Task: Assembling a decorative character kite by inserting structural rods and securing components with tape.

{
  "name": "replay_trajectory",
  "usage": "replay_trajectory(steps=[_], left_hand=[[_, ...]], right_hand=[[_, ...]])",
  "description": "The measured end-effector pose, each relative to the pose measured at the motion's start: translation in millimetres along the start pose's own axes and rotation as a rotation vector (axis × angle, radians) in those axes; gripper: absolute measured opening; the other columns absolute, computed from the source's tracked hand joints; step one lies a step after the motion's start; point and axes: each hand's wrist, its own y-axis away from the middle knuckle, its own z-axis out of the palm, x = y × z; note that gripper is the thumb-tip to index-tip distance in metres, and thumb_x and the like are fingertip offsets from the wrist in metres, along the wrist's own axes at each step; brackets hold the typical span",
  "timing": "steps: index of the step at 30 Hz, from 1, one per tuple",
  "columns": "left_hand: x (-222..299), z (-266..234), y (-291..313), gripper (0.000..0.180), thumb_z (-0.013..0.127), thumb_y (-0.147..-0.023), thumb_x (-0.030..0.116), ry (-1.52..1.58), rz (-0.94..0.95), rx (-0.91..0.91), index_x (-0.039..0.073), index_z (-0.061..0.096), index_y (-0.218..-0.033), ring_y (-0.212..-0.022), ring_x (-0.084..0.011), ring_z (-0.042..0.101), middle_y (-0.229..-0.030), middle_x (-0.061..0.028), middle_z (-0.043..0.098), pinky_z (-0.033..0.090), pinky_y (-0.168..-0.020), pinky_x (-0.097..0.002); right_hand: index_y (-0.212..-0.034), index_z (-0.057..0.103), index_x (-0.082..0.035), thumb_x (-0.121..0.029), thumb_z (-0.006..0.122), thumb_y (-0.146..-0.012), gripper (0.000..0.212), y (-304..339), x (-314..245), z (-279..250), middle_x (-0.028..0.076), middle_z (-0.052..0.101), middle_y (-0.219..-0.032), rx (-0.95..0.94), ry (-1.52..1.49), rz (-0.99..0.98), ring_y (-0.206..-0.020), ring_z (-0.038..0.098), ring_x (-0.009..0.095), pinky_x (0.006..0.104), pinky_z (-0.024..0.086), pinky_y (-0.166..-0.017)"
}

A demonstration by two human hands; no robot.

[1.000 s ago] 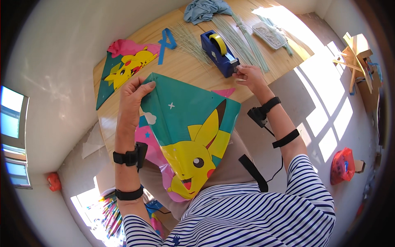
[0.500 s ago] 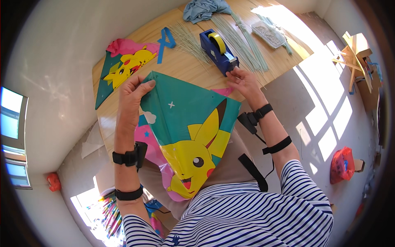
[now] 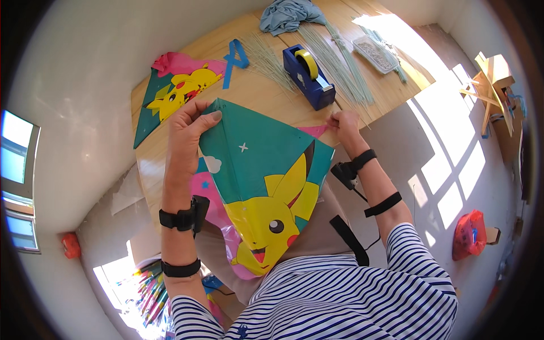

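Note:
A green kite (image 3: 258, 156) printed with a yellow cartoon animal hangs in front of me, its lower end against my lap and pink film behind it. My left hand (image 3: 190, 127) pinches its upper left corner between thumb and fingers. Beyond the kite's right corner, my right hand (image 3: 345, 123) is closed with the fingertips together, just below the front end of a blue tape dispenser (image 3: 323, 101). Whatever those fingers hold, if anything, is too small to make out. A yellow-cored tape roll (image 3: 306, 61) sits in the dispenser.
Another folded kite (image 3: 170, 96) lies at the table's left beside a blue ribbon (image 3: 233, 62). Thin pale rods (image 3: 334, 65), a clear box (image 3: 375, 54) and a blue cloth (image 3: 289, 16) are farther back. Rolled colourful items (image 3: 153, 294) stand at lower left.
My right hand has drawn slightly down and away from the dispenser's front end, its fingers curling from spread to closed. The left hand still grips the kite's corner.

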Motion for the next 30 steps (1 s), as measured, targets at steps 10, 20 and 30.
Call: replay_trajectory(steps=[10,20,30], left_hand=[[18,10,8,0.023,0.072,-0.082,-0.001,0.086,-0.059,-0.088,0.002,0.07,-0.105,-0.081,-0.0086,0.065,-0.092,-0.0021,0.071,0.053,-0.079,-0.0223],[23,9,11,0.02,0.067,-0.083,-0.001,0.087,-0.014,-0.14,0.0,0.068,-0.104,-0.079,-0.0072,0.065,-0.092,-0.0026,0.07,0.053,-0.073,-0.0219],[23,9,11,0.026,0.072,-0.082,0.0,0.072,-0.031,-0.122,0.001,0.07,-0.108,-0.085,-0.0088,0.066,-0.095,-0.0027,0.071,0.052,-0.081,-0.023]], right_hand=[[-0.086,0.058,0.001,-0.013,0.063,-0.092,0.016,182,-171,82,0.007,0.058,-0.079,-0.979,0.83,-1.109,-0.079,0.061,0.018,0.0337,0.046,-0.072],[-0.072,0.057,0.008,-0.004,0.06,-0.081,0.016,223,-185,156,0.021,0.05,-0.075,-1.257,1.318,-1.533,-0.079,0.053,0.037,0.0442,0.042,-0.071],[-0.074,0.053,0.0,-0.002,0.053,-0.092,0.018,230,-188,169,0.011,0.042,-0.091,-1.197,1.6,-1.476,-0.091,0.047,0.027,0.0378,0.038,-0.081]])
